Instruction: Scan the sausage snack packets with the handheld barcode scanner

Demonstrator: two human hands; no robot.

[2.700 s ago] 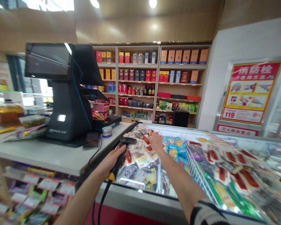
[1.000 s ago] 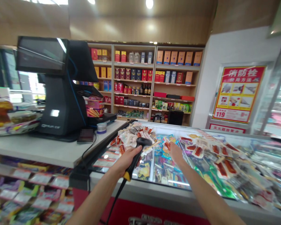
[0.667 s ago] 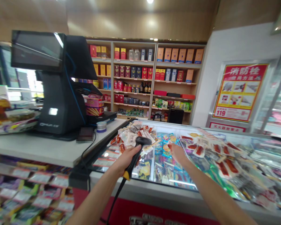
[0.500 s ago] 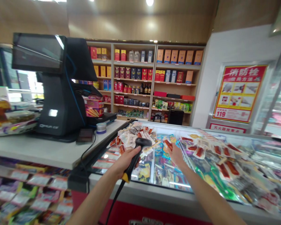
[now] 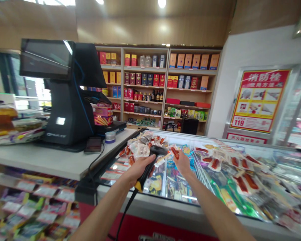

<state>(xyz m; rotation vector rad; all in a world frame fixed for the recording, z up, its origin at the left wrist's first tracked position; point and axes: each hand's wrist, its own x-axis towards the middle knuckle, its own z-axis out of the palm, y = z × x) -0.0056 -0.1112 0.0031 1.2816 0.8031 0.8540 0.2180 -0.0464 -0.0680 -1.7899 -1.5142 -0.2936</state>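
Over a shop's display freezer point(image 5: 165, 207), the left hand point(image 5: 141, 169) grips a scanner point(image 5: 157, 150); the right hand point(image 5: 183, 164) pinches a sausage packet point(image 5: 175, 152) (shiny, perhaps slick), which could slip if pinched lightly.

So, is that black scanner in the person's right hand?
No, the left hand holds the black scanner by its handle, while the right hand holds a small packet with reddish-brown contents.

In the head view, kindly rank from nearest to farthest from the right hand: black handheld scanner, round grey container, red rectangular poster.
1. Scanner: left, in the left hand.
2. Container: left, on the counter.
3. Poster: right, on the wall.
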